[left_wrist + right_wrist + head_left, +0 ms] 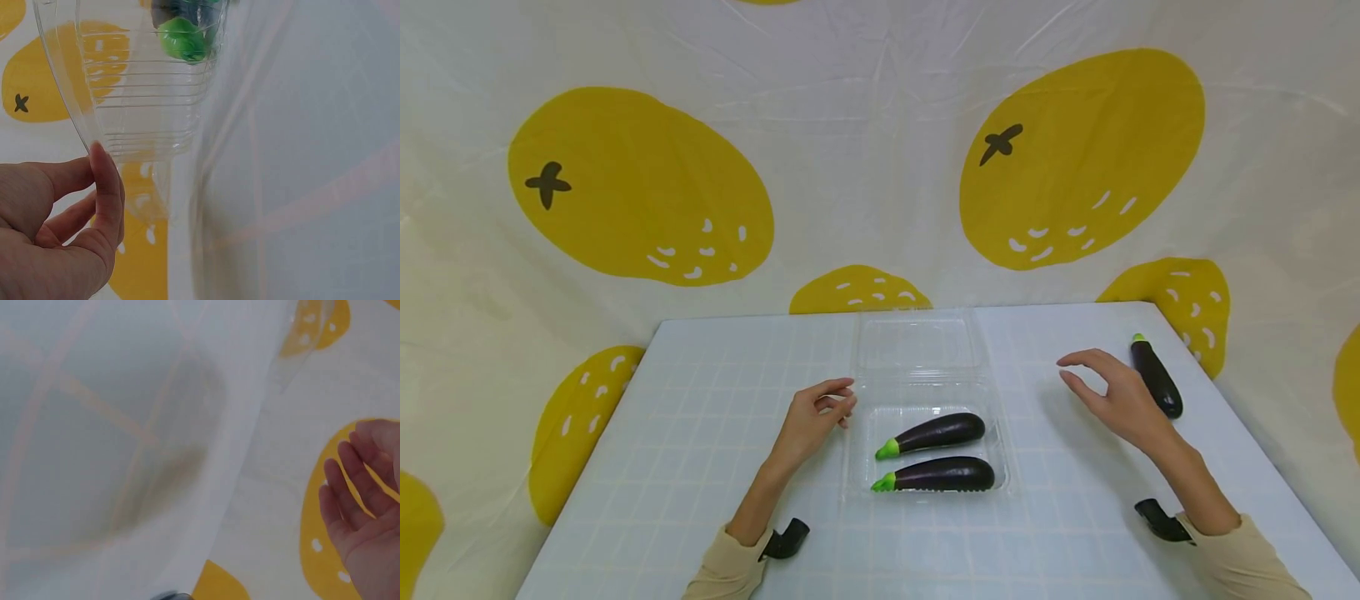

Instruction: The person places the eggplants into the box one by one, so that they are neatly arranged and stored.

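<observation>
A clear plastic clamshell container lies with its lid folded back. Two dark eggplants with green stem ends are inside, an upper eggplant and a lower eggplant, both stems pointing left. At the container's left edge, my left hand pinches the rim between thumb and finger, as the left wrist view shows. My right hand hovers above the right part of the table, thumb and fingers curved apart, holding nothing. Just beyond it lies a third eggplant, partly overlapped by the hand.
A pale checked cloth covers the table. Behind it hangs a white sheet printed with big yellow fruits. A black wrist mount shows at the left cuff, and another black mount at the right.
</observation>
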### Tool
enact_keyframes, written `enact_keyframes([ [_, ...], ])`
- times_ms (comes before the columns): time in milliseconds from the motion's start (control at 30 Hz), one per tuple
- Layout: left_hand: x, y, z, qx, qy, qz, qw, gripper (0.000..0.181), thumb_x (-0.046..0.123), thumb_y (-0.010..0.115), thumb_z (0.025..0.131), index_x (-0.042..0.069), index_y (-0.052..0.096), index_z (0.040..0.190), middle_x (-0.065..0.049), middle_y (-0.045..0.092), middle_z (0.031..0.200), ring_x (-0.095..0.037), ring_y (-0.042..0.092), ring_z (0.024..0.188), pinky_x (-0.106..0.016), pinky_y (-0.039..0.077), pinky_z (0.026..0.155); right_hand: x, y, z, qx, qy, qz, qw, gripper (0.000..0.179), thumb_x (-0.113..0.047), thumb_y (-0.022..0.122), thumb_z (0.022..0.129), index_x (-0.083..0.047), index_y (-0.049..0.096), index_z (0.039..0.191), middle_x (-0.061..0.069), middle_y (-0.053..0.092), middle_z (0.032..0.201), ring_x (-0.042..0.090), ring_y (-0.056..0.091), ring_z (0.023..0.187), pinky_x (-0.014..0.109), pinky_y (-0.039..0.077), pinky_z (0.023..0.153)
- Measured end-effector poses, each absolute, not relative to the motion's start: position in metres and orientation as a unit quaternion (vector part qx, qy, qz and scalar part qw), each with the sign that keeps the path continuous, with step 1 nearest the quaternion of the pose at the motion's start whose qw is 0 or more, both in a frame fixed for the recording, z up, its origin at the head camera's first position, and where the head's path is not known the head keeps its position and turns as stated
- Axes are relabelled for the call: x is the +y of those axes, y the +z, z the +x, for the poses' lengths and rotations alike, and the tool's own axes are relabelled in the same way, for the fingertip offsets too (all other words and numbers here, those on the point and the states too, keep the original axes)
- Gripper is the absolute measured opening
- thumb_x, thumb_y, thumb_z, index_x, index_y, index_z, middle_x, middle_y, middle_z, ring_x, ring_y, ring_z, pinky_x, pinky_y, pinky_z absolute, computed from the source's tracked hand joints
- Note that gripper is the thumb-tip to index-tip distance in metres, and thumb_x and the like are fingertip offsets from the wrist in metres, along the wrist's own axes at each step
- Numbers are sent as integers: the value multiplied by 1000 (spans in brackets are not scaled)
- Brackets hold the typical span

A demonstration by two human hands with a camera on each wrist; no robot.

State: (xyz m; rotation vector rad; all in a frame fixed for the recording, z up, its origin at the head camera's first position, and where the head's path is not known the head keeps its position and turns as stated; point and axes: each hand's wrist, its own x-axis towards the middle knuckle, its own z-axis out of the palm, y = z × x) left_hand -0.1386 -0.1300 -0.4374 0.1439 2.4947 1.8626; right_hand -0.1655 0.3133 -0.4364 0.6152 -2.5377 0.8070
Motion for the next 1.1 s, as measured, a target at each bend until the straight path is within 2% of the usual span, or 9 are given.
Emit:
enact_keyframes([
  [167,-128,-438,-138,806,591,39,4,34,-1,69,97,-10,64,129,-22,68,108,-38,68,77,-46,61,71,323,-439,-167,-906,299,202,220,27,3,78,87,-5,73,113,11,72,109,30,63,103,-2,28,96],
  [400,-130,-435,-137,800,597,49,8,33,-2,68,96,-10,65,128,-23,68,107,-40,68,77,-50,60,72,338,-445,-168,-906,311,164,236,26,1,77,89,-3,72,114,15,71,110,30,59,103,-1,29,94],
  [567,-131,-432,-137,802,595,54,12,32,-2,68,97,-9,66,128,-23,68,107,-35,69,75,-50,60,73,348,-450,-170,-906,321,132,240,25,2,76,90,-2,71,114,16,70,112,14,56,105,-3,28,94],
  [633,-131,-432,-137,800,597,56,14,32,-1,68,97,-9,66,128,-23,68,107,-37,69,77,-51,60,73,353,-451,-171,-903,327,128,247,25,3,76,90,0,71,114,16,69,112,10,53,105,-2,29,96],
  [733,-131,-433,-137,798,600,57,15,32,-1,68,97,-10,65,128,-23,68,108,-42,68,81,-52,60,73,359,-452,-170,-900,333,119,256,23,1,74,92,0,71,114,17,68,112,14,51,105,-1,29,97],
  [867,-131,-433,-138,797,601,57,15,33,-1,68,97,-10,65,128,-23,68,108,-45,68,83,-52,60,74,366,-453,-170,-902,336,98,254,21,-3,73,95,0,70,115,19,66,114,25,50,106,0,27,96],
  [900,-131,-433,-138,797,601,57,16,33,-1,68,97,-10,65,128,-23,68,108,-45,68,83,-52,60,74,368,-453,-170,-902,337,93,253,21,-4,73,95,0,70,115,19,66,115,24,49,107,0,27,95],
  [1033,-131,-433,-137,797,602,54,16,33,-1,68,97,-9,65,129,-23,68,108,-44,68,82,-53,60,74,375,-457,-172,-902,338,80,258,21,-3,74,94,1,70,115,19,64,115,6,47,108,0,26,96],
  [1100,-131,-433,-137,797,602,54,15,33,-1,68,97,-10,65,129,-23,68,108,-42,68,81,-52,60,74,379,-459,-173,-902,335,75,262,22,-2,74,93,2,70,115,20,64,116,4,46,109,1,26,97],
])
